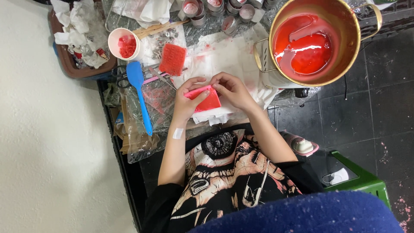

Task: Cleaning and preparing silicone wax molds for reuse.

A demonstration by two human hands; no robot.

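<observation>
Head view: at the bench's centre, left hand [186, 103] and right hand [233, 89] are both closed on a flat red rectangular wax-like slab [207, 102], seemingly mid-shaping; next it likely needs careful edge pressing, brass pot of red liquid [345, 51] at two o'clock

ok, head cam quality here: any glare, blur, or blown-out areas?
Head view: glare streaks on the red liquid in the brass pot; the pale wall at the image's left is nearly blown out; the blue cloth at the bottom edge is soft, too close to focus; both hands and the red slab are sharp, with soft shadows.
</observation>
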